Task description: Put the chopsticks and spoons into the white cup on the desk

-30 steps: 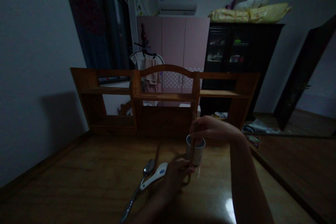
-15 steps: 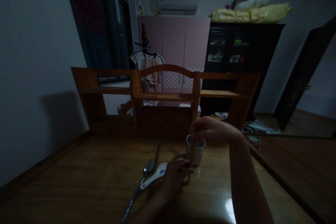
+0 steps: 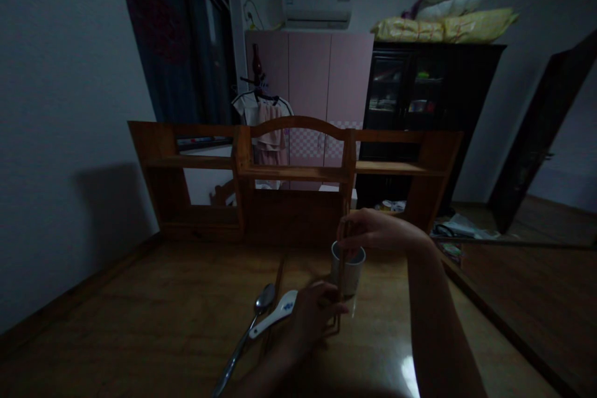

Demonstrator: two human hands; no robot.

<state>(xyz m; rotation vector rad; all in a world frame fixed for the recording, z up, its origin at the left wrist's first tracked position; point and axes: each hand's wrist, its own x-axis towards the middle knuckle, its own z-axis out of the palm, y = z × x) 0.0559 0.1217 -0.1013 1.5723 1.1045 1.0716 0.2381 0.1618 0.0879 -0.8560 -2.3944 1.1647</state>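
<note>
My right hand [image 3: 380, 231] is curled shut around the top end of a pair of chopsticks [image 3: 341, 273], holding them nearly upright, and my left hand [image 3: 313, 317] pinches the same chopsticks low down, fingers closed on their bottom end just above the bench [image 3: 163, 317]. The room is dim, so I cannot tell whether the tips touch the wood. A white cup [image 3: 347, 267] stands directly under my right hand and just beyond my left, with the sticks crossing its near side. To the left of my left hand lie a white ceramic spoon [image 3: 275, 314] and a metal spoon [image 3: 247, 336], close together, and a further single stick [image 3: 278, 277] lies just past them. As I judge it, the main risk is the cup: the sticks pass so close to its rim that a sideways nudge from either hand could tip it or push it along the bench. A looser pinch below could let the sticks splay or slip. The bench edge runs close on the right of my right forearm, and the wooden shelf [image 3: 298, 168] rises just behind the cup, so open room lies mainly toward me and to the far left.
</note>
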